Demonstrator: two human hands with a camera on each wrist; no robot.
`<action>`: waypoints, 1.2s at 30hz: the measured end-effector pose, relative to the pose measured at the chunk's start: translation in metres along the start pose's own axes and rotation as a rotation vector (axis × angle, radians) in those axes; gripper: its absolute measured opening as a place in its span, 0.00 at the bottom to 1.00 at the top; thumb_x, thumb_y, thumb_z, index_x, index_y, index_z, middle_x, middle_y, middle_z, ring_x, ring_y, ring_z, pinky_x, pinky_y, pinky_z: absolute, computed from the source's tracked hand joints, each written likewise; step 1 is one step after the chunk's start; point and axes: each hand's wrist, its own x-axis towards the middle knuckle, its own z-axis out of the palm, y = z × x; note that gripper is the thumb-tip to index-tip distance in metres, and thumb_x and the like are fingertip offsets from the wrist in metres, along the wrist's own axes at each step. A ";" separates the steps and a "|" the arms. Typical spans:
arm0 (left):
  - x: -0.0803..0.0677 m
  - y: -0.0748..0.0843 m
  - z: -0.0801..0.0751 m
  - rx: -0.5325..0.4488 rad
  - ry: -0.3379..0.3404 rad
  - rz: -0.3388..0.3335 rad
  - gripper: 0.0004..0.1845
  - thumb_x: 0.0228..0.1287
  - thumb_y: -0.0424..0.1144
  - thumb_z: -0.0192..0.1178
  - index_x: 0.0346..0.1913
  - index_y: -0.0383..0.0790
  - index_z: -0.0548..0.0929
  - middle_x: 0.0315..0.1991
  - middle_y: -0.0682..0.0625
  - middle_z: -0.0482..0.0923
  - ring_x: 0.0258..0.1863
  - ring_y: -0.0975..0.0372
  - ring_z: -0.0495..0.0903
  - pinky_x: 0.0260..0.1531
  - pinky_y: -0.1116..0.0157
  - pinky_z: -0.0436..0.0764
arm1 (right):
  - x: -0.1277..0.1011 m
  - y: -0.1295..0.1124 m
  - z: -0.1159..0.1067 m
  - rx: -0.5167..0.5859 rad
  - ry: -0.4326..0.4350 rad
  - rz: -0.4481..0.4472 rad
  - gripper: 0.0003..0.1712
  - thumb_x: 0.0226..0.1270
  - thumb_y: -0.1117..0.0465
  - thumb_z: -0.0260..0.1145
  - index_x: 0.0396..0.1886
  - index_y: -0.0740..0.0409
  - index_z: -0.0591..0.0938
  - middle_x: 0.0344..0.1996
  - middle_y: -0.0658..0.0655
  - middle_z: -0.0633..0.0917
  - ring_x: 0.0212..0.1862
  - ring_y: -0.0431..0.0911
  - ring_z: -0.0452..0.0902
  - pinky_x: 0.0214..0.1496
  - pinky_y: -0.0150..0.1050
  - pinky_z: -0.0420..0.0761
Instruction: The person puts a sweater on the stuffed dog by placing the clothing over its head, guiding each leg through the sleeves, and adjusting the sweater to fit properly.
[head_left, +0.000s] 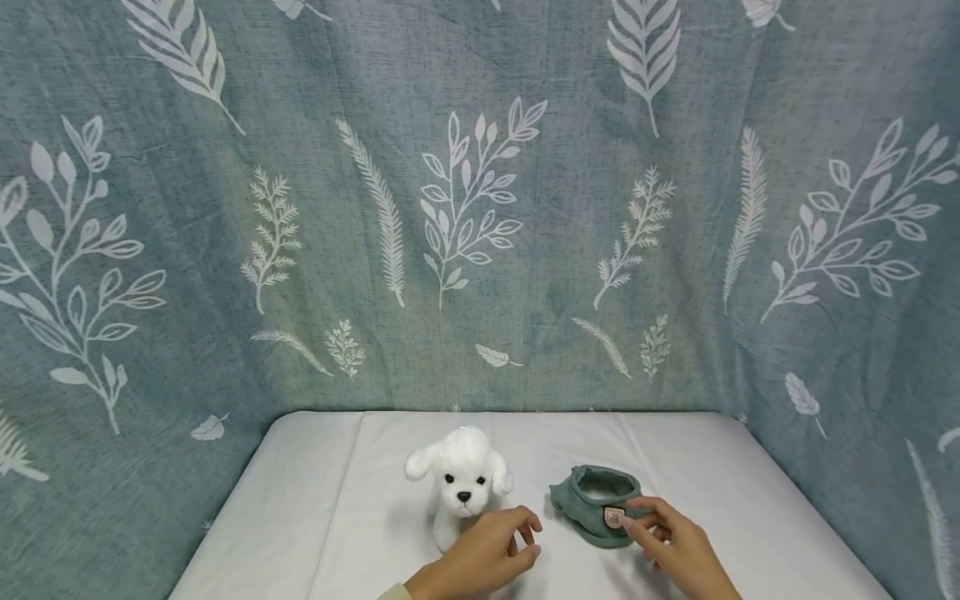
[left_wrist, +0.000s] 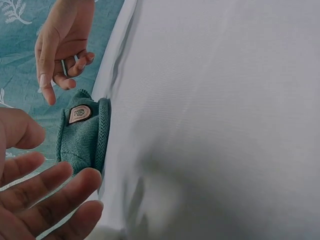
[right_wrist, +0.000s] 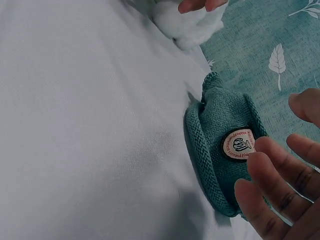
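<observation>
A white plush dog [head_left: 465,454] stands upright on the white surface, facing forward, its lower body partly hidden by my left hand [head_left: 483,546]. That hand hovers in front of the dog with fingers loosely bent and nothing held. To the right sits a small green knitted pet sweater [head_left: 576,510] with rolled edges, its opening facing up and a patch [head_left: 614,518] on its front. My right hand [head_left: 678,542] is at the sweater's right side. In the right wrist view its spread fingers [right_wrist: 267,175] overlap the sweater [right_wrist: 220,112]; whether they touch it I cannot tell.
A white cloth-covered table [head_left: 277,508] carries the dog and sweater. Behind it and at both sides hangs a blue-green curtain [head_left: 525,333] printed with pale leaves.
</observation>
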 end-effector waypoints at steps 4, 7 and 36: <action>0.007 0.000 0.003 -0.006 0.025 -0.004 0.11 0.76 0.42 0.60 0.55 0.42 0.81 0.39 0.63 0.81 0.24 0.76 0.75 0.24 0.74 0.77 | 0.002 0.001 -0.001 0.016 0.008 -0.007 0.28 0.71 0.46 0.70 0.63 0.56 0.79 0.37 0.53 0.86 0.27 0.50 0.79 0.28 0.43 0.81; 0.012 0.000 0.006 0.006 0.042 0.003 0.11 0.76 0.42 0.60 0.55 0.41 0.81 0.38 0.62 0.81 0.24 0.76 0.75 0.25 0.74 0.77 | 0.005 0.002 -0.001 0.036 0.010 0.001 0.28 0.71 0.47 0.70 0.64 0.54 0.78 0.37 0.54 0.86 0.28 0.51 0.79 0.28 0.43 0.81; 0.074 -0.001 0.027 -0.026 0.114 -0.045 0.15 0.74 0.44 0.63 0.60 0.50 0.83 0.31 0.62 0.79 0.19 0.70 0.75 0.21 0.70 0.75 | 0.025 0.016 -0.018 0.157 -0.027 -0.027 0.30 0.70 0.48 0.71 0.68 0.49 0.77 0.38 0.59 0.87 0.27 0.51 0.78 0.30 0.44 0.81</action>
